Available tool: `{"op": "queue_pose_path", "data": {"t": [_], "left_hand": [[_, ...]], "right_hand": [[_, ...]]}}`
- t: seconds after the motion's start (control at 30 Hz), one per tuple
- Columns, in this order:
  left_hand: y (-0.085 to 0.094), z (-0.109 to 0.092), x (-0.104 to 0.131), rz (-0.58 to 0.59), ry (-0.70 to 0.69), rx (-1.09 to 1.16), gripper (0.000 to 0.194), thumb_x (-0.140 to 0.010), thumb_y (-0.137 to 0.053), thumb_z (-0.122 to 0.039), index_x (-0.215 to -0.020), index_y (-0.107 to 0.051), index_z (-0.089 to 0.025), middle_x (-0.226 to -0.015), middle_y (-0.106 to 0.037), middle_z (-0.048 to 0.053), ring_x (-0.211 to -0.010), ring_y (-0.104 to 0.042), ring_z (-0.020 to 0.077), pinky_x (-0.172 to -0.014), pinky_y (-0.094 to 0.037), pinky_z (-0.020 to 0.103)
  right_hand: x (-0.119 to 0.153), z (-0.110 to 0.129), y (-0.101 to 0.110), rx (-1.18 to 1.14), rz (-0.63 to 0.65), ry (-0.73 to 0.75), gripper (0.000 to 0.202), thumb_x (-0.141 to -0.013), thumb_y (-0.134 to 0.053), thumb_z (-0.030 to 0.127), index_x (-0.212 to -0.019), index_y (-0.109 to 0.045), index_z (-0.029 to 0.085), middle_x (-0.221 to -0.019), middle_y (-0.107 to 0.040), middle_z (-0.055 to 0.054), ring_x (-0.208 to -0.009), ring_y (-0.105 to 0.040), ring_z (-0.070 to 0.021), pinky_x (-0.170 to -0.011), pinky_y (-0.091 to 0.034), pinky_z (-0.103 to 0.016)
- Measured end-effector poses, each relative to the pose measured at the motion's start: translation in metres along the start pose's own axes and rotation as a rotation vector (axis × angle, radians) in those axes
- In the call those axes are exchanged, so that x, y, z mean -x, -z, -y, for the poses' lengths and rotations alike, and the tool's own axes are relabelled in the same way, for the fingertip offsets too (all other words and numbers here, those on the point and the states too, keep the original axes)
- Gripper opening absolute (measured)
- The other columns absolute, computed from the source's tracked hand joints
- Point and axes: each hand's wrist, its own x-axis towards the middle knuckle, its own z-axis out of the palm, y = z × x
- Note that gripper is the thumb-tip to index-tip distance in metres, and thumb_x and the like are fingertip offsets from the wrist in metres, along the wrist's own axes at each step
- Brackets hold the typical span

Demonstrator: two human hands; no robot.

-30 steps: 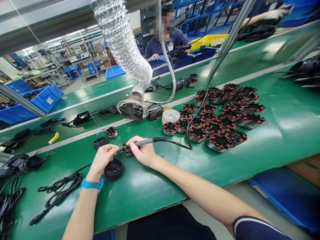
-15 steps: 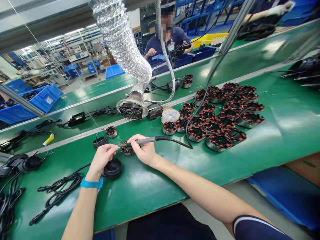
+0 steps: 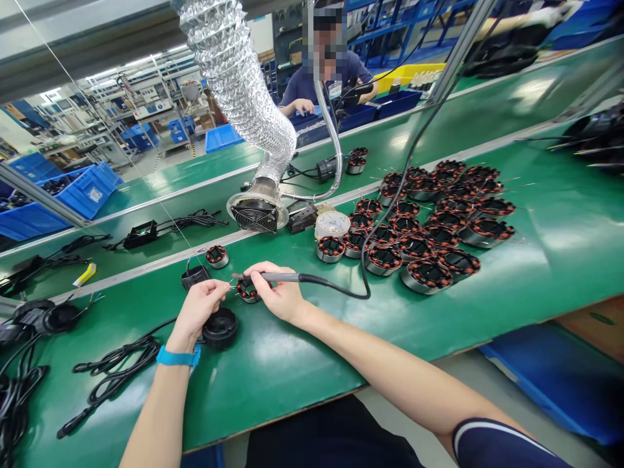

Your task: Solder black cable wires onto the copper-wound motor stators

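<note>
In my right hand is a soldering iron, gripped like a pen with its tip pointing left. Below the tip a copper-wound stator rests on the green bench, partly covered by my right fingers. My left hand pinches a thin wire just left of the stator, close to the iron's tip. A black round housing lies by my left wrist, its black cable coiled to the left. Behind my left hand stand a black cylindrical part and another stator.
Many stators crowd the bench to the right, with the iron's cord running over them. A foil fume duct ends in a grille ahead. A round tub stands nearby. Across the bench sits a co-worker.
The iron's tip has lifted slightly and its handle has levelled out. My left hand stays in place. On the far belt, parts have shifted left, and the co-worker's hand has moved.
</note>
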Motion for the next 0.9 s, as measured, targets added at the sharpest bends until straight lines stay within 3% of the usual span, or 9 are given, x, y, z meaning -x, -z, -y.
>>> {"op": "queue_pose_path", "data": {"t": [0.1,0.23,0.37,0.47,0.6,0.9], "left_hand": [[-0.001,0.000,0.000,-0.013,0.006,-0.012,0.046,-0.066,-0.078,-0.053,-0.075,-0.065,-0.010,-0.060,-0.048,-0.004,-0.044,-0.028,0.0024,-0.043,-0.017,0.020],[-0.001,-0.001,0.001,-0.032,-0.006,-0.065,0.046,-0.066,-0.077,-0.054,-0.074,-0.065,-0.011,-0.061,-0.050,-0.003,-0.045,-0.032,0.0034,-0.044,-0.019,0.020],[-0.001,-0.002,0.002,-0.026,-0.009,-0.068,0.045,-0.066,-0.077,-0.054,-0.073,-0.064,-0.011,-0.060,-0.050,-0.003,-0.045,-0.031,0.0035,-0.043,-0.018,0.020],[-0.001,-0.002,0.002,-0.011,-0.008,-0.037,0.044,-0.066,-0.077,-0.053,-0.071,-0.063,-0.012,-0.060,-0.049,-0.003,-0.045,-0.030,0.0032,-0.043,-0.017,0.020],[-0.001,-0.003,0.002,-0.003,-0.002,-0.026,0.043,-0.067,-0.077,-0.052,-0.073,-0.065,-0.011,-0.058,-0.047,-0.004,-0.045,-0.028,0.0032,-0.043,-0.017,0.020],[-0.001,-0.003,0.002,-0.016,-0.014,-0.030,0.043,-0.067,-0.077,-0.052,-0.078,-0.068,-0.011,-0.059,-0.048,-0.004,-0.044,-0.029,0.0036,-0.043,-0.019,0.021]], "right_hand": [[0.001,-0.002,-0.001,0.027,0.031,0.044,0.018,-0.094,-0.052,0.022,-0.098,-0.069,0.020,-0.091,-0.073,-0.004,-0.082,-0.069,-0.0154,-0.078,-0.055,-0.027],[0.002,-0.007,-0.002,0.096,0.117,0.070,0.023,-0.097,-0.050,0.022,-0.113,-0.066,0.022,-0.093,-0.069,-0.004,-0.075,-0.065,-0.0138,-0.073,-0.053,-0.026],[0.002,-0.011,-0.004,0.123,0.123,0.091,0.025,-0.097,-0.050,0.022,-0.116,-0.065,0.022,-0.094,-0.067,-0.005,-0.078,-0.064,-0.0141,-0.074,-0.053,-0.026],[0.002,-0.009,-0.003,0.093,0.074,0.103,0.021,-0.094,-0.052,0.020,-0.109,-0.067,0.021,-0.091,-0.070,-0.004,-0.077,-0.066,-0.0144,-0.073,-0.053,-0.026],[0.003,0.001,0.002,0.039,-0.028,0.087,0.017,-0.090,-0.052,0.019,-0.086,-0.069,0.019,-0.078,-0.073,-0.002,-0.066,-0.068,-0.0142,-0.064,-0.053,-0.025],[0.005,0.005,0.004,-0.035,0.082,0.023,0.020,-0.086,-0.051,0.023,-0.076,-0.067,0.020,-0.059,-0.067,0.000,-0.050,-0.059,-0.0133,-0.051,-0.047,-0.025]]}}
